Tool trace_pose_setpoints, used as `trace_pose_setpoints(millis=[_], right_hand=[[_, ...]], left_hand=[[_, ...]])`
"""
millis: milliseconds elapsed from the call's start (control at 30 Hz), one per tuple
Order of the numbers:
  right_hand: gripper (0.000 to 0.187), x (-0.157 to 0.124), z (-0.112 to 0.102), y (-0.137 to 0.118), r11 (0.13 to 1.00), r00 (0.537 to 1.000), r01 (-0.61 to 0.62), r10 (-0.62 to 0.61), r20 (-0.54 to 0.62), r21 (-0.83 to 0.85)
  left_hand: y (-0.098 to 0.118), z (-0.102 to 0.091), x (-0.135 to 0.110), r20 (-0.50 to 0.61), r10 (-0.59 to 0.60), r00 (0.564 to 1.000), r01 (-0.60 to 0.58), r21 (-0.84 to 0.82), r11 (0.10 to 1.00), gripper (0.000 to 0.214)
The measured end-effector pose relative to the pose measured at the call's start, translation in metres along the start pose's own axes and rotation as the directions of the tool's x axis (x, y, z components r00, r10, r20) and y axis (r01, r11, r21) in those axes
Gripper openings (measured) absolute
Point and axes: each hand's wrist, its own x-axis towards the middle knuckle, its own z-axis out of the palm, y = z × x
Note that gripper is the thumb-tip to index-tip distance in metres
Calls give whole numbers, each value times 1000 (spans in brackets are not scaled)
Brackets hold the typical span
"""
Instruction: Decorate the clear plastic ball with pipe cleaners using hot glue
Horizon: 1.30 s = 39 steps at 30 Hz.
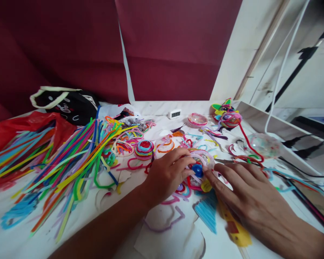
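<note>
A clear plastic ball (206, 158) with pale pink pipe cleaners round it lies between my two hands. A shiny blue round piece (197, 170) shows on its near side. My left hand (169, 172) curls its fingers over the ball's left side. My right hand (248, 190) bends round from the right, with a fingertip pressed beside the blue piece. A yellow round piece (206, 185) is just below that fingertip. Coloured pipe cleaner coils (182, 190) lie under and around the ball, and my fingers hide part of it.
A big pile of pipe cleaners (78, 154) spreads at the left, beside a red plastic bag (29, 124). Behind are a black bag (67, 108), a small digital clock (174, 114) and a pipe cleaner figure (229, 117). A clear half-shell (266, 145) and power plugs (291, 142) are at the right.
</note>
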Motion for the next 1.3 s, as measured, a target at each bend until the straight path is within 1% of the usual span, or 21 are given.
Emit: trace_pose_setpoints(millis=[233, 400, 500, 567, 800, 1000, 1100, 1200, 1300], right_hand=[[38, 0, 1, 2, 1000, 1000, 19, -19, -6, -8], [36, -2, 0, 2, 1000, 1000, 26, -26, 1, 7], [34, -2, -1, 1, 999, 1000, -2, 1, 20, 37], [34, -1, -3, 1, 999, 999, 3, -5, 41, 54], [31, 0, -5, 0, 997, 999, 38, -36, -24, 64], [27, 0, -9, -1, 996, 994, 84, -81, -73, 41], [28, 1, -6, -2, 996, 995, 77, -75, -64, 33], [30, 1, -1, -2, 999, 997, 47, -45, -59, 26], [30, 1, 1, -1, 998, 998, 43, -41, -53, 49]], left_hand=[[-1, 0, -2, -7, -24, 1000, 24, -19, 1000, 17], [1, 0, -2, -13, -23, 1000, 23, -4, 1000, 15], [2, 0, 0, -24, -11, 1000, 11, 9, 1000, 14], [3, 0, 0, -22, -8, 1000, 9, 22, 1000, 13], [2, 0, -1, -20, -1, 1000, 2, 28, 1000, 15], [2, 1, -2, -22, -1, 1000, 1, 31, 1000, 14], [3, 2, -2, -30, 16, 999, -15, 40, 999, 14], [2, 2, -2, -33, 11, 999, -10, 37, 999, 14], [2, 2, -3, -26, 6, 1000, -5, 31, 1000, 15]])
